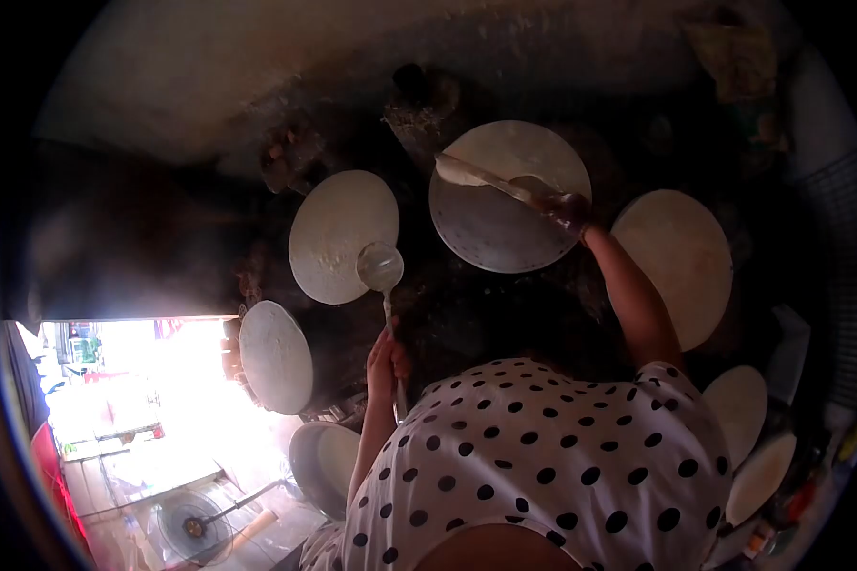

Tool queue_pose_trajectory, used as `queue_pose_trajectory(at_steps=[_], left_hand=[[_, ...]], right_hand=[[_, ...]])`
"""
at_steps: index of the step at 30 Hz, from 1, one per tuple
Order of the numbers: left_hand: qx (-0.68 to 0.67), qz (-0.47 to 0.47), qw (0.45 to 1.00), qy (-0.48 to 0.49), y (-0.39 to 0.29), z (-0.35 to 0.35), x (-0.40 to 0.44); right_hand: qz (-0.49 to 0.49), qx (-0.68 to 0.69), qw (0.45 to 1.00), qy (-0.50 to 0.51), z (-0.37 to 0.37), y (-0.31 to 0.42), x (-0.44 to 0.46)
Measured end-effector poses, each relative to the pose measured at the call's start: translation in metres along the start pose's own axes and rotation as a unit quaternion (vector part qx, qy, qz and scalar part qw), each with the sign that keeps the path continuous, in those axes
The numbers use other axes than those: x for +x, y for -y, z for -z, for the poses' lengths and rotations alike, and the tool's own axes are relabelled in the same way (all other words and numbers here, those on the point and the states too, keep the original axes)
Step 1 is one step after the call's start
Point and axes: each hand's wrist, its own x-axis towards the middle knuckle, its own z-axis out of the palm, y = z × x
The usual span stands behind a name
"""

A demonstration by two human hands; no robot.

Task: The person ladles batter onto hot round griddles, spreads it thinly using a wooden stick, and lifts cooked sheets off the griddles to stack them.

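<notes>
Gripping the handle of a ladle (380,268) in the closed left hand (388,364), with the bowl overlapping the lower right edge of a pale disc (341,228); cannot tell whether touching or just above, nor whether filled. Holding a wooden spreader (503,184) in the right hand (571,211), apparently closed around the handle's near end; too dark and blurred there to separate the fingers. Lying beneath the spreader: a round griddle (495,243), covered along the top by a pale layer (548,152), bare and grey below, partly hidden by spreader and right hand. Set beside the griddle, partly behind the right forearm: another disc (686,276). Standing near the left forearm, partly cut off by it and by a dotted top (562,447): a pot (304,471) with pale contents. Lost in glare at lower left: a round shape (186,523), hard to identify.
</notes>
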Motion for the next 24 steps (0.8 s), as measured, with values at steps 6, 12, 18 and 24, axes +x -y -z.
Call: queue_pose_trajectory(at_steps=[6, 12, 18, 24], left_hand=[[0.011, 0.009, 1.0, -0.021, 0.0, -0.005, 0.005], [-0.023, 0.014, 1.0, -0.014, -0.001, -0.014, 0.006], [-0.018, 0.021, 0.999, -0.039, 0.003, -0.009, 0.005], [-0.083, 0.001, 0.997, -0.012, 0.016, -0.001, -0.005]], right_hand=[[-0.019, 0.029, 0.999, 0.005, 0.006, 0.023, -0.001], [0.007, -0.011, 1.0, 0.024, 0.012, -0.017, 0.001], [-0.063, -0.08, 0.994, 0.034, 0.029, 0.016, -0.004], [0.08, -0.052, 0.995, 0.036, 0.022, -0.046, 0.01]])
